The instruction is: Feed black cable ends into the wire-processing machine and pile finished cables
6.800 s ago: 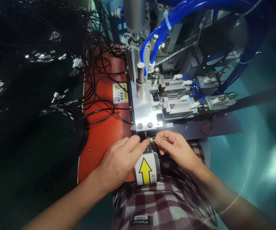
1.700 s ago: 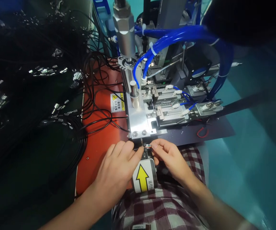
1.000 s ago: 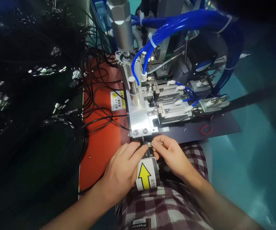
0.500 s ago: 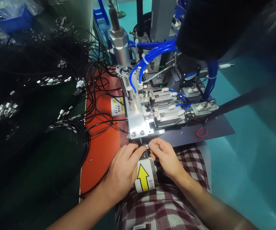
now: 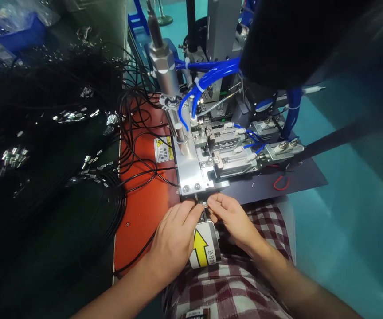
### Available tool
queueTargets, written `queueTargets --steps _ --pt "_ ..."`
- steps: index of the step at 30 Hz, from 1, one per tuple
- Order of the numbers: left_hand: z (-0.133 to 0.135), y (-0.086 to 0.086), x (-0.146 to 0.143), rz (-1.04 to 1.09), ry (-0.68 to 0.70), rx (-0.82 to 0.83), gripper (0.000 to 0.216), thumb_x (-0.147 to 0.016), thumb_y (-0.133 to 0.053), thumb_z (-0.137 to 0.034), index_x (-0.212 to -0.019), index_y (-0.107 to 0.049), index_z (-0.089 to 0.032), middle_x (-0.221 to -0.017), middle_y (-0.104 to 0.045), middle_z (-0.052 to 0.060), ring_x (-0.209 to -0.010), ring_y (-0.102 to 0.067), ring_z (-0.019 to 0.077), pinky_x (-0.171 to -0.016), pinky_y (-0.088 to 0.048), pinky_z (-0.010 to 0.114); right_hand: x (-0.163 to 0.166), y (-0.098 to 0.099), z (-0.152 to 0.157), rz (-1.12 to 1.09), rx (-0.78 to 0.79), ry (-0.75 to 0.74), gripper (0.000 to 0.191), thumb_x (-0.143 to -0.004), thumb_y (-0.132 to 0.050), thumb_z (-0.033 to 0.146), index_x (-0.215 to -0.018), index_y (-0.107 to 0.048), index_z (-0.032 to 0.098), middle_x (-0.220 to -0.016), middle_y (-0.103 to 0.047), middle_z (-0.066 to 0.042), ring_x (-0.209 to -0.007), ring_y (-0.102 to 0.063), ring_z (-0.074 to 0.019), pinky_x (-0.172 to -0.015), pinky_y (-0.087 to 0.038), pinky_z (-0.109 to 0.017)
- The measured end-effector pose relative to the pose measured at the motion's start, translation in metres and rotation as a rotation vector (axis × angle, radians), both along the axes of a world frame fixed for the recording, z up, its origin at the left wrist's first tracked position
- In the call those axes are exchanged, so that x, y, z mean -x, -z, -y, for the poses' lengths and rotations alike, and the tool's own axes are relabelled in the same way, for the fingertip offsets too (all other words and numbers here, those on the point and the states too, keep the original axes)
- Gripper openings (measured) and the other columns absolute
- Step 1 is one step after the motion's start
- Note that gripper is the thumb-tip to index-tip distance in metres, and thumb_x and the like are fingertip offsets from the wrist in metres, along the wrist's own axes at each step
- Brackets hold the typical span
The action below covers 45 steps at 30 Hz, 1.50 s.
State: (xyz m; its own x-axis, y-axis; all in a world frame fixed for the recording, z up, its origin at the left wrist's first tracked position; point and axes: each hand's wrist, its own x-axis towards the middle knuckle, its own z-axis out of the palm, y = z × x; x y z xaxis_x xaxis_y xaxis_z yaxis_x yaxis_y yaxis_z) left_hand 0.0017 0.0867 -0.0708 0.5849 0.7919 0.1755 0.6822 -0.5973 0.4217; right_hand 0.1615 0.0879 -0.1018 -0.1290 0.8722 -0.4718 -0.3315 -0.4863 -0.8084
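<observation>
My left hand [image 5: 174, 235] bends over the machine's narrow dark feed track [image 5: 202, 217], its fingers closed. A black cable [image 5: 138, 256] runs under that palm, and its end appears to lie in the grip. Just to the right, my right hand [image 5: 229, 217] pinches thumb against forefinger at a tiny pale wire end [image 5: 205, 204] that shows between the two hands. Its exact shape is too small to make out. Below the fingers sits a white label with a yellow arrow [image 5: 201, 248] on a rounded cover. The metal plate [image 5: 191, 173] of the machine is right beyond my fingertips.
Pneumatic cylinders [image 5: 234, 159] with blue air hoses [image 5: 218, 73] stand ahead. Black cables cross the orange base [image 5: 138, 199]. On the left, a dark table holds coiled cables [image 5: 111, 195] with shiny metal ends. A red wire loop [image 5: 282, 182] rests on the dark plate at right.
The view has shifted slightly. Both hands stay close together at the track, and the fingers have hardly moved.
</observation>
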Motion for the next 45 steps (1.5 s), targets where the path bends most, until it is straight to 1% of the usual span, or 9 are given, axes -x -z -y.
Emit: queueTargets --steps 5,9,14,17,20,24,31,35,45 --pt "-0.006 -0.018 0.000 0.109 -0.064 0.135 0.034 -0.090 -0.032 -0.010 -0.110 -0.059 -0.017 -0.095 -0.061 0.008 -0.086 -0.059 0.0194 -0.073 -0.053 0.031 0.004 0.005 0.001 -0.017 -0.046 0.037 0.040 -0.074 -0.064 0.057 -0.068 -0.051 0.020 -0.053 -0.047 0.006 -0.048 -0.039 -0.0103 -0.050 -0.031 -0.025" --pt "0.015 -0.027 0.015 0.065 -0.175 0.163 0.039 -0.092 -0.031 -0.015 -0.124 -0.052 -0.024 -0.101 -0.059 0.007 -0.088 -0.060 0.0183 -0.074 -0.053 0.029 0.002 0.012 0.002 -0.001 -0.091 0.025 0.035 -0.077 -0.063 0.052 -0.069 -0.052 0.019 -0.054 -0.047 0.006 -0.051 -0.040 -0.0109 -0.054 -0.032 -0.026" --pt "0.070 -0.011 0.042 -0.214 -0.436 0.045 0.049 -0.093 -0.035 -0.022 -0.142 -0.030 -0.025 -0.122 -0.050 0.013 -0.107 -0.054 0.0255 -0.083 -0.051 0.038 -0.001 0.012 0.000 0.018 -0.119 0.010 0.035 -0.076 -0.065 0.052 -0.068 -0.052 0.020 -0.054 -0.047 0.006 -0.051 -0.041 -0.0115 -0.055 -0.033 -0.026" --pt "0.087 0.001 0.048 -0.361 -0.551 0.008 0.055 -0.094 -0.036 -0.026 -0.147 -0.020 -0.026 -0.131 -0.044 0.014 -0.116 -0.047 0.0306 -0.090 -0.045 0.049 -0.001 0.012 0.001 0.027 -0.125 0.008 0.035 -0.077 -0.064 0.051 -0.070 -0.052 0.019 -0.055 -0.047 0.006 -0.052 -0.040 -0.0113 -0.055 -0.032 -0.026" --pt "0.085 0.004 0.046 -0.390 -0.556 -0.012 0.058 -0.094 -0.036 -0.029 -0.148 -0.016 -0.026 -0.139 -0.039 0.014 -0.124 -0.040 0.0331 -0.097 -0.040 0.053 -0.001 0.011 0.002 0.037 -0.128 0.004 0.035 -0.078 -0.063 0.052 -0.070 -0.053 0.019 -0.055 -0.046 0.006 -0.052 -0.040 -0.0111 -0.055 -0.032 -0.026" --pt "0.072 0.001 0.049 -0.392 -0.525 -0.023 0.060 -0.095 -0.035 -0.035 -0.149 -0.011 -0.026 -0.146 -0.035 0.012 -0.129 -0.036 0.0322 -0.099 -0.040 0.052 0.000 0.008 0.002 0.046 -0.131 0.003 0.038 -0.075 -0.064 0.055 -0.069 -0.053 0.019 -0.054 -0.046 0.006 -0.052 -0.040 -0.0111 -0.055 -0.032 -0.026" --pt "0.069 0.006 0.059 -0.406 -0.527 -0.020 0.062 -0.094 -0.037 -0.039 -0.149 -0.009 -0.028 -0.149 -0.033 0.009 -0.132 -0.035 0.0304 -0.099 -0.043 0.051 -0.006 0.021 0.007 0.069 -0.138 0.021 0.041 -0.079 -0.059 0.059 -0.074 -0.058 0.018 -0.063 -0.052 0.003 -0.054 -0.045 -0.0123 -0.055 -0.035 -0.027" --pt "0.070 0.008 0.059 -0.412 -0.529 -0.045 0.062 -0.094 -0.037 -0.039 -0.149 -0.010 -0.027 -0.149 -0.034 0.009 -0.132 -0.036 0.0293 -0.101 -0.042 0.050 -0.020 0.031 0.015 0.065 -0.106 0.103 0.043 -0.080 -0.056 0.060 -0.083 -0.062 0.018 -0.072 -0.056 0.000 -0.055 -0.046 -0.0118 -0.053 -0.035 -0.026" --pt "0.070 0.010 0.061 -0.461 -0.532 -0.101 0.064 -0.093 -0.040 -0.039 -0.149 -0.012 -0.026 -0.148 -0.036 0.008 -0.130 -0.041 0.0280 -0.096 -0.047 0.044 -0.038 0.032 0.030 0.076 -0.002 0.185 0.035 -0.080 -0.061 0.054 -0.080 -0.064 0.020 -0.070 -0.052 0.001 -0.056 -0.043 -0.0130 -0.052 -0.033 -0.027"
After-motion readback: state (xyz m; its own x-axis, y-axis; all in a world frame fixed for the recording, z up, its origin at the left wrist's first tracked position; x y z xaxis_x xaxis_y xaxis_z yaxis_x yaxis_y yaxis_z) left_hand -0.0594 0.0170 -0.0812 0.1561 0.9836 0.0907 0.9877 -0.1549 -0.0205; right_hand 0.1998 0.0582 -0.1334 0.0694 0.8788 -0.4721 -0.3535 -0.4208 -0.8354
